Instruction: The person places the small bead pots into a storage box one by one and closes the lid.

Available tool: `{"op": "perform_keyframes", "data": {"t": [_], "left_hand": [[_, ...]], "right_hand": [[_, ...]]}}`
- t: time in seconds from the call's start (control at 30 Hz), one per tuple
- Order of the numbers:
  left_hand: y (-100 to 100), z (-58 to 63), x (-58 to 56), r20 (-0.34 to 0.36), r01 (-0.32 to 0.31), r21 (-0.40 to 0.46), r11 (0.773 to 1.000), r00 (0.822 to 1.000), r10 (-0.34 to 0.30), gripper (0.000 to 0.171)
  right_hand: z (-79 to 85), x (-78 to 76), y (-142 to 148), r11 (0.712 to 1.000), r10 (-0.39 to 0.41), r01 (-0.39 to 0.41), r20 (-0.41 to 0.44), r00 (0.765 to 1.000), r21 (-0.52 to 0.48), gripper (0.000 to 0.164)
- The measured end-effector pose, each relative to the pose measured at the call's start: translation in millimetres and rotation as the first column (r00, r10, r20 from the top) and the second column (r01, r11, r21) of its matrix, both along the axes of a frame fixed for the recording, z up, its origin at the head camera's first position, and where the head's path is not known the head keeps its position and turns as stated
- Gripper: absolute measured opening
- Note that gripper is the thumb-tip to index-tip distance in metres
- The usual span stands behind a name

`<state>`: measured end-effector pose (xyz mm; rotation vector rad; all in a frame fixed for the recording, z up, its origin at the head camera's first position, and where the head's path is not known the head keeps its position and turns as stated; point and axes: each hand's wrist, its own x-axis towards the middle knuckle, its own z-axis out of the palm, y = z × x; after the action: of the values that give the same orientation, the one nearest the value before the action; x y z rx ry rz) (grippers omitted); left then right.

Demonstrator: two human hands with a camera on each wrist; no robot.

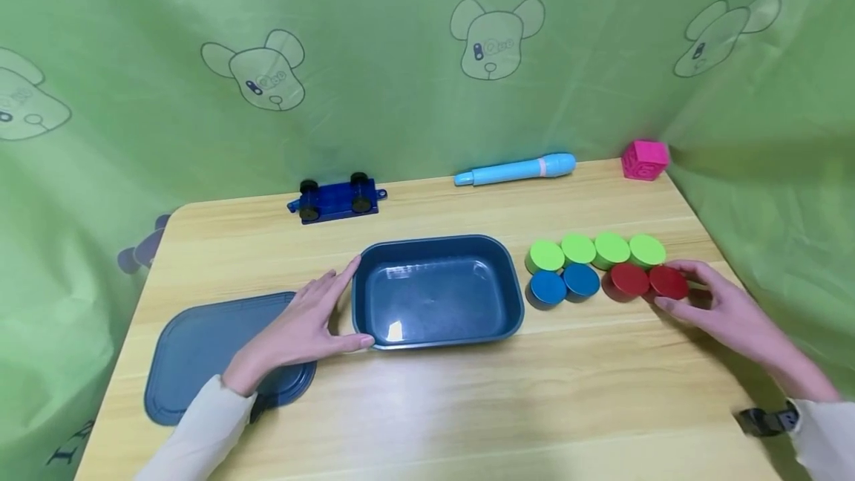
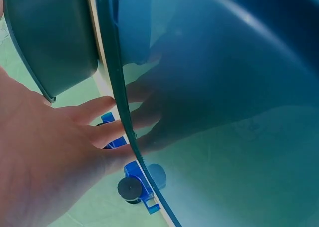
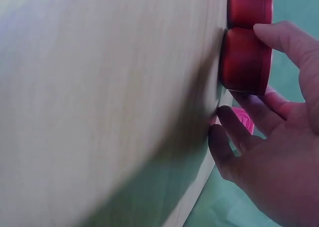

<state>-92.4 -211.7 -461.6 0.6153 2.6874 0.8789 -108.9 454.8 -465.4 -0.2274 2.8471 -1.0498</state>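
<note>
A dark blue rectangular plastic box (image 1: 437,336) stands uncovered mid-table. My left hand (image 1: 294,332) spans its left end, fingers nearly straight, with the index finger and thumb touching the rim at two corners. Its flat matching lid (image 1: 207,347) lies on the table, partly under my left forearm. To the right, my right hand (image 1: 731,314) holds the outermost red cylinder (image 1: 668,283) between thumb and fingers. In the right wrist view the thumb presses that red cylinder (image 3: 244,60), which touches another red cylinder (image 3: 246,7). Two blue cylinders (image 1: 547,289) and several green cylinders (image 1: 611,249) stand beside them.
Along the table's back edge lie a blue toy wagon base (image 1: 341,199) with black wheels, a light blue pen-like tube (image 1: 517,170) and a pink cube (image 1: 645,160). A green curtain (image 1: 401,58) with bear-head prints hangs behind and at both sides.
</note>
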Motion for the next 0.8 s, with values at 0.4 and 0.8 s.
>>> {"op": "perform_keyframes", "data": {"t": [0.4, 0.8], "left_hand": [[2.4, 1.8, -0.1, 0.005, 0.012, -0.032, 0.999, 1.0, -0.012, 0.117], [3.2, 3.3, -0.3, 0.018, 0.003, -0.058, 0.998, 1.0, -0.002, 0.118]], "right_hand": [[15.8, 19.9, -9.5, 0.969, -0.246, 0.247, 0.045, 0.968, -0.012, 0.075], [55.4, 25.8, -68.3, 0.943, -0.273, 0.247, -0.089, 0.958, -0.224, 0.057]]}}
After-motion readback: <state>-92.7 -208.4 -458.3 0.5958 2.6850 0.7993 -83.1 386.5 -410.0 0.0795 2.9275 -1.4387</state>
